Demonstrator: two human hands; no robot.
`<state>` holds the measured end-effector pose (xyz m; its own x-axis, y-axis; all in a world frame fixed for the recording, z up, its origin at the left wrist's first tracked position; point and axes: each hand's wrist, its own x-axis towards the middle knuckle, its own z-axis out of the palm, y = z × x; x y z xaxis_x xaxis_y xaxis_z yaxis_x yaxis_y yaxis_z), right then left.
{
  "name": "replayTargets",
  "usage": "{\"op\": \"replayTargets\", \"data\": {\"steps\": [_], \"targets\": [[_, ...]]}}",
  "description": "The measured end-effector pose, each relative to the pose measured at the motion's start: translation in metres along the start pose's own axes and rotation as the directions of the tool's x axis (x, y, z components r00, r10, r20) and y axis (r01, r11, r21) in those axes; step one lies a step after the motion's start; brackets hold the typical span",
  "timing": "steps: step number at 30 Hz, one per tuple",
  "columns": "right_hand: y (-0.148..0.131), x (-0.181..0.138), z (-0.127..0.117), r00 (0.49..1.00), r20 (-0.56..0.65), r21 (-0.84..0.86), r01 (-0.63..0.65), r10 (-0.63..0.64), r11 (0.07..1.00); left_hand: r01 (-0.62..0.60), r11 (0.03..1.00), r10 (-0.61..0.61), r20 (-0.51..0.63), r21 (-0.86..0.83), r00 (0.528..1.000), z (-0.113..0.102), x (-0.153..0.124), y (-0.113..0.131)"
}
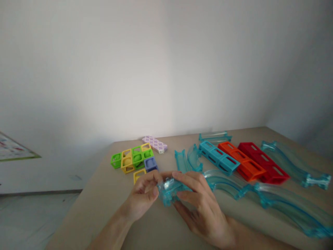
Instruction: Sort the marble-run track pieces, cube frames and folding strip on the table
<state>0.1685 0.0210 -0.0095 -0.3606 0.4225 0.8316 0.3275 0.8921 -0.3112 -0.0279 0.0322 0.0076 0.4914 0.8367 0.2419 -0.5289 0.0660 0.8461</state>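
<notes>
Both hands meet above the front middle of the table on a clear blue plastic track piece. My left hand pinches its left end between thumb and fingers. From the right, my right hand wraps its fingers over the top and under the piece, hiding part of it. Just behind the hands lie a straight clear blue track piece and a curved one. A long wavy clear blue track lies behind and to the right of my right hand.
Green and yellow open-frame blocks and a blue-violet block lie left of centre. A lilac patterned piece rests near the wall. Rows of light blue, orange and red blocks stand at right, with more wavy tracks.
</notes>
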Motion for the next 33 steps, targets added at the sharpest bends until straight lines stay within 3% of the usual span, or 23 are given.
{"op": "replayTargets", "data": {"steps": [6,15,28,33], "targets": [[-0.002,0.004,-0.003,1.000,0.002,-0.006,0.004,-0.004,1.000,0.015,0.999,-0.016,-0.017,-0.052,1.000,0.000,0.001,0.000],[-0.004,0.009,-0.005,0.996,-0.006,-0.063,-0.091,0.091,0.994,0.067,0.994,-0.081,-0.171,-0.086,0.982,0.003,0.000,-0.007],[-0.003,0.010,-0.005,0.979,0.098,-0.092,-0.170,0.179,0.981,0.110,0.994,-0.109,-0.105,-0.002,0.988,0.007,0.002,-0.006],[-0.004,0.014,-0.006,0.977,0.144,-0.141,-0.135,0.155,0.981,0.136,0.989,-0.145,-0.156,-0.062,0.977,0.010,0.004,-0.006]]}}
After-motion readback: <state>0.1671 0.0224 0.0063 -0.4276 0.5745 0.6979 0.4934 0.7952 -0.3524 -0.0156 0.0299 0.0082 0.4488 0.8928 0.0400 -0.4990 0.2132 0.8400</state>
